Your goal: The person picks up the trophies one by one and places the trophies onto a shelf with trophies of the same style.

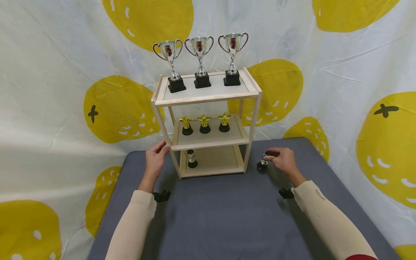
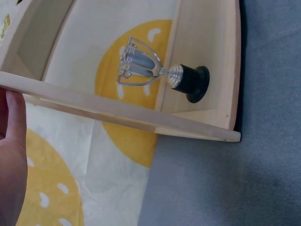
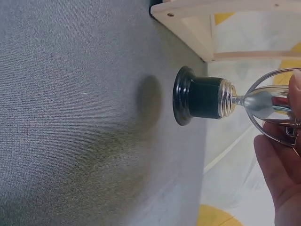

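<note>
Right hand [image 1: 284, 160] pinches a small cup [image 1: 262, 163] by its bowl, base on the counter [image 1: 214, 216] just outside the shelf [image 1: 208, 94], apparently for lifting; left hand [image 1: 156, 157], fingers relaxed, rests on the shelf's post, seemingly steadying it; a second cup [image 2: 162, 75] stands inside the bottom tier.
</note>
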`<state>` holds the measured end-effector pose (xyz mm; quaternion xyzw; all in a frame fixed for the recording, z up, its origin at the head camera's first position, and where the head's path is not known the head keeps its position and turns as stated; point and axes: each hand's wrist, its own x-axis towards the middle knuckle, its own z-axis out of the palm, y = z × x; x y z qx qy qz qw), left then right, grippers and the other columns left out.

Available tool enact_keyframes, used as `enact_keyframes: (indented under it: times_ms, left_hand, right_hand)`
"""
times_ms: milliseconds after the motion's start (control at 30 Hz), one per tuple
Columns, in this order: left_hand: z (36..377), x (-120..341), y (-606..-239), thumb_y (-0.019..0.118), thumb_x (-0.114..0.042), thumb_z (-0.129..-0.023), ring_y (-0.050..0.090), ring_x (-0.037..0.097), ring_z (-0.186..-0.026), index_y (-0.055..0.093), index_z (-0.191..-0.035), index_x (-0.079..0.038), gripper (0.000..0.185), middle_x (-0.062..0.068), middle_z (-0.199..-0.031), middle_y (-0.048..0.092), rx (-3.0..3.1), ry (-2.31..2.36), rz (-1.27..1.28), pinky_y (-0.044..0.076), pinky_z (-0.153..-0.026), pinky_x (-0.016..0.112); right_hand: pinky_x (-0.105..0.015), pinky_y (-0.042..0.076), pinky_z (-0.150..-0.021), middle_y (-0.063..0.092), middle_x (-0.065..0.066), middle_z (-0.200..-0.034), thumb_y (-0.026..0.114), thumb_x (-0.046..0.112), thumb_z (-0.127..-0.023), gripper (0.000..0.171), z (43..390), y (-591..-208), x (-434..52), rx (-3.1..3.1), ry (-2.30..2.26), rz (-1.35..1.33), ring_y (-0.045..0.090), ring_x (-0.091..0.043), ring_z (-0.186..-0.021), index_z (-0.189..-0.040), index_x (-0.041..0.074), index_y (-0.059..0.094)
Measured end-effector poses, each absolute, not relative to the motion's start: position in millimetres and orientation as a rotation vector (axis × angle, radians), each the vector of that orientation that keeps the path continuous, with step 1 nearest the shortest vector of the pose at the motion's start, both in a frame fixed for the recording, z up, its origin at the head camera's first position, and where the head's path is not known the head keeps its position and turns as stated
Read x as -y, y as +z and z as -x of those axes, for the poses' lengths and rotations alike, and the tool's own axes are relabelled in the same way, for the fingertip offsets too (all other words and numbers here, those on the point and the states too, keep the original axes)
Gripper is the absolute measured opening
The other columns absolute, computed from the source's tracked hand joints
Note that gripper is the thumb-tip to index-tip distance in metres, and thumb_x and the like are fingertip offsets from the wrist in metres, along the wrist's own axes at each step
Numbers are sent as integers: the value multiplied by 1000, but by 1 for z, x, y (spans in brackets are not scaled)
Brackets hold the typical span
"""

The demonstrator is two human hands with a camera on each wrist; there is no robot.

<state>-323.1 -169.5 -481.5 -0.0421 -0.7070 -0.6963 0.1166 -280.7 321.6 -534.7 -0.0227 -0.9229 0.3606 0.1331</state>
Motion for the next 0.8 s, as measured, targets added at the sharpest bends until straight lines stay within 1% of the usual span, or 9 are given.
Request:
enact_keyframes:
  times_ms: [133, 200, 300, 400, 633, 800]
  left_hand:
    - [323, 169, -481, 67, -9, -101, 69, -4, -101, 65, -138, 3, 38, -12, -112, 72, 2051, -2048, 143, 58, -90, 14]
    - [323, 169, -481, 66, -8, -102, 69, -4, -100, 65, -137, 5, 38, -17, -109, 72, 2040, -2055, 156, 58, -90, 14]
    - [323, 169, -481, 65, -6, -102, 69, -4, -99, 64, -137, 6, 37, -22, -105, 71, 2033, -2061, 170, 58, -90, 14]
    - [323, 169, -481, 65, -6, -102, 70, -3, -99, 65, -137, 6, 37, -23, -103, 71, 2031, -2055, 170, 58, -89, 14]
    - [323, 170, -482, 66, -7, -101, 70, -3, -100, 65, -137, 4, 37, -17, -108, 72, 2042, -2051, 161, 58, -90, 14]
    - [323, 170, -481, 65, -7, -102, 70, -3, -100, 65, -138, 4, 38, -20, -107, 72, 2045, -2064, 177, 58, -90, 14]
  right_hand:
    - [-32, 60, -70, 79, -21, -110, 85, 24, -89, 35, 275, -531, -320, 2661, 1073, 49, 76, -39, -98, -117, 2, 79]
    - [-29, 59, -69, 79, -21, -110, 85, 23, -89, 35, 273, -529, -319, 2654, 1079, 35, 76, -39, -98, -117, 3, 79]
    - [-26, 56, -68, 79, -20, -110, 86, 22, -88, 34, 268, -525, -317, 2649, 1080, 16, 76, -37, -96, -116, 4, 80]
    - [-25, 56, -67, 79, -20, -111, 86, 22, -88, 33, 264, -521, -313, 2654, 1084, -21, 75, -36, -95, -115, 3, 80]
    - [-29, 58, -69, 79, -20, -110, 87, 22, -86, 33, 256, -512, -303, 2666, 1082, -69, 75, -34, -93, -113, 4, 81]
    - [-23, 56, -65, 80, -18, -106, 89, 21, -84, 31, 254, -510, -299, 2648, 1090, -85, 76, -26, -86, -109, 5, 82]
